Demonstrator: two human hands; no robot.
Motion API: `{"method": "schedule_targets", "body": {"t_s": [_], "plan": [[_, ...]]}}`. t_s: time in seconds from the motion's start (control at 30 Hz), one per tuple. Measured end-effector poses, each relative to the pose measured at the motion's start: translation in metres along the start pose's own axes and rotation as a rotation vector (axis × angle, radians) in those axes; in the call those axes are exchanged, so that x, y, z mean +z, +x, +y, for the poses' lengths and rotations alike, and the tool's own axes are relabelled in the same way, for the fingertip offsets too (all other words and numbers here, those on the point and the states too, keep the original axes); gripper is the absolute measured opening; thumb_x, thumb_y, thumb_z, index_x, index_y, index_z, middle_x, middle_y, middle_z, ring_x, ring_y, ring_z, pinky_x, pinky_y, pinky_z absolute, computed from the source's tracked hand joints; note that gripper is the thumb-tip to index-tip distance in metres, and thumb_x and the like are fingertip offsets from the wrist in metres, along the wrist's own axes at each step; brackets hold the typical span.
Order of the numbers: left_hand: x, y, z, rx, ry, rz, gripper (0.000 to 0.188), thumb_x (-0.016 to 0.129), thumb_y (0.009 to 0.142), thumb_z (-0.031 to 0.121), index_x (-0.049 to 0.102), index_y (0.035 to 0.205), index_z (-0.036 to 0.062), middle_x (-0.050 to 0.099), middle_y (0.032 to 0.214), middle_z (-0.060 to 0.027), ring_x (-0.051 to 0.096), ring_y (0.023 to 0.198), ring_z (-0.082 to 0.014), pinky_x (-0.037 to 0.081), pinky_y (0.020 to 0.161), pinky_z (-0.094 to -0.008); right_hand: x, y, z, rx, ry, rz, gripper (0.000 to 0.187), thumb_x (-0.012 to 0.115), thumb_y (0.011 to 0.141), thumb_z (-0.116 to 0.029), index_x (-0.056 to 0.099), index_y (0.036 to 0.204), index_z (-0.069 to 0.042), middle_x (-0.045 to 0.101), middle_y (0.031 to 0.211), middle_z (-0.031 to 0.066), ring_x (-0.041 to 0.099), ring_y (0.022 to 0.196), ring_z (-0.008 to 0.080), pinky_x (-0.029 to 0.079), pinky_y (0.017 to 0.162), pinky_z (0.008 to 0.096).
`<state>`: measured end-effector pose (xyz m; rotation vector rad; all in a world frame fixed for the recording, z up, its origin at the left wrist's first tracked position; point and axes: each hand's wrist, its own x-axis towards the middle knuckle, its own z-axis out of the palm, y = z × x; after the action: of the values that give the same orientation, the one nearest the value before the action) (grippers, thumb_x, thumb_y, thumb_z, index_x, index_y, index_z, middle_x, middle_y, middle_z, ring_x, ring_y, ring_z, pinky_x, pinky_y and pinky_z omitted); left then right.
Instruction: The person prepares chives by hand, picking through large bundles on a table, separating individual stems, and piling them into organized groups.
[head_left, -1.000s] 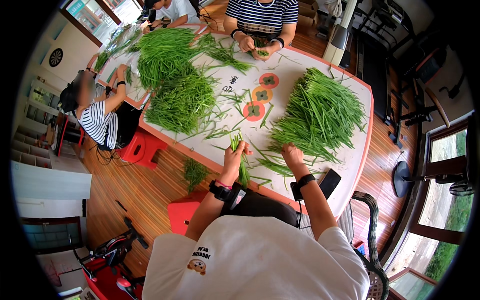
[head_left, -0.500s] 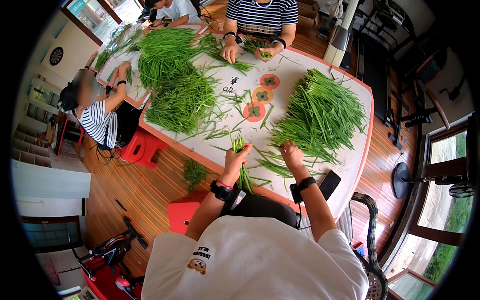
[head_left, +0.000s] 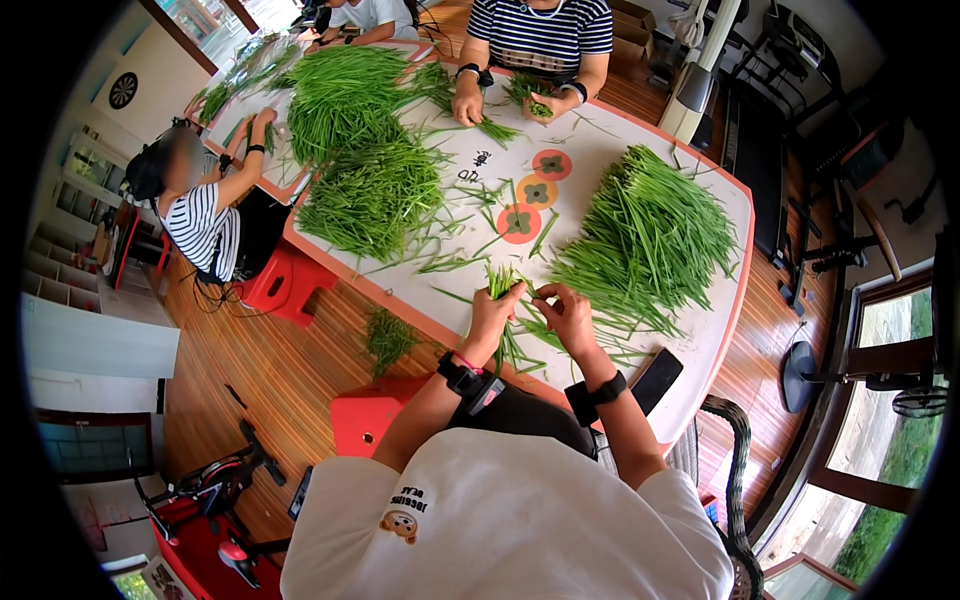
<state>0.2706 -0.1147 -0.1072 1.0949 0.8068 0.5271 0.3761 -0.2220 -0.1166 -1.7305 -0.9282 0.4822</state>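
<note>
A bunch of garlic chives [head_left: 503, 282] is gripped upright in my left hand [head_left: 490, 322], its cut ends showing above the fingers and the leaves hanging below. Close on its right, my right hand [head_left: 568, 318] pinches thin chive stalks beside the top of the bunch; the fingers partly hide them. Both hands are over the table's near edge. A large pile of chives [head_left: 655, 235] lies just beyond my right hand, with loose strands trailing toward me. Farther left is another big heap of chives [head_left: 370, 205].
A black phone [head_left: 657, 382] lies on the white table [head_left: 590, 135] by my right forearm. Opposite, a person in stripes handles chives [head_left: 495, 128]. Two other people sit at the left and far left. A red stool [head_left: 375, 420] stands below my left arm; fallen chives [head_left: 388, 340] lie on the floor.
My right hand has moved left from the loose chives at the pile's edge to the bunch in my left hand. The left hand still holds the bunch.
</note>
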Motion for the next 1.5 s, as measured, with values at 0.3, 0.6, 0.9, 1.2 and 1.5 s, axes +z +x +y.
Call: {"method": "schedule_targets", "body": {"t_s": [0.3, 0.6, 0.9, 1.2, 1.5], "plan": [[-0.009, 0.004, -0.002, 0.068, -0.042, 0.095, 0.023, 0.052, 0.090, 0.022, 0.058, 0.081, 0.0025, 0.056, 0.071, 0.0001, 0.044, 0.061, -0.0080, 0.038, 0.059, -0.0246, -0.001, 0.000, 0.010, 0.261, 0.244, 0.036, 0.015, 0.066, 0.079, -0.011, 0.061, 0.087, 0.002, 0.052, 0.051, 0.0001, 0.044, 0.040, 0.0048, 0.035, 0.039, 0.0216], [0.001, -0.005, 0.008, 0.036, -0.036, -0.017, 0.022, 0.061, 0.085, 0.020, 0.058, 0.070, 0.0034, 0.042, 0.060, 0.0070, 0.034, 0.056, -0.0035, 0.026, 0.049, -0.0223, 0.001, -0.003, 0.001, 0.293, 0.483, -0.165, 0.013, 0.062, 0.083, -0.011, 0.060, 0.087, 0.001, 0.058, 0.064, -0.0004, 0.042, 0.044, 0.0032, 0.034, 0.040, 0.0201], [-0.001, -0.008, 0.013, 0.037, -0.024, 0.018, 0.024, 0.061, 0.085, 0.022, 0.066, 0.088, -0.0010, 0.040, 0.058, 0.0077, 0.030, 0.053, -0.0037, 0.025, 0.048, -0.0220, 0.006, -0.007, 0.001, 0.316, 0.481, -0.256, 0.012, 0.065, 0.080, -0.009, 0.057, 0.083, -0.001, 0.055, 0.067, -0.0011, 0.042, 0.044, 0.0029, 0.033, 0.039, 0.0196], [-0.013, 0.004, 0.009, 0.101, -0.165, 0.295, 0.027, 0.054, 0.089, 0.025, 0.062, 0.085, 0.0006, 0.050, 0.065, 0.0013, 0.045, 0.057, -0.0091, 0.036, 0.056, -0.0228, -0.013, -0.013, 0.019, 0.253, 0.147, -0.198, 0.015, 0.066, 0.077, -0.011, 0.059, 0.083, 0.000, 0.062, 0.069, 0.0039, 0.052, 0.048, 0.0078, 0.041, 0.044, 0.0234], [-0.022, -0.001, 0.017, 0.050, -0.062, 0.141, 0.022, 0.067, 0.081, 0.024, 0.064, 0.087, 0.0026, 0.038, 0.062, 0.0090, 0.030, 0.053, -0.0029, 0.024, 0.048, -0.0200, -0.039, -0.012, 0.019, 0.172, -0.086, 0.083, 0.014, 0.067, 0.075, -0.012, 0.061, 0.082, -0.001, 0.064, 0.072, 0.0068, 0.054, 0.046, 0.0136, 0.042, 0.046, 0.0275]]}}
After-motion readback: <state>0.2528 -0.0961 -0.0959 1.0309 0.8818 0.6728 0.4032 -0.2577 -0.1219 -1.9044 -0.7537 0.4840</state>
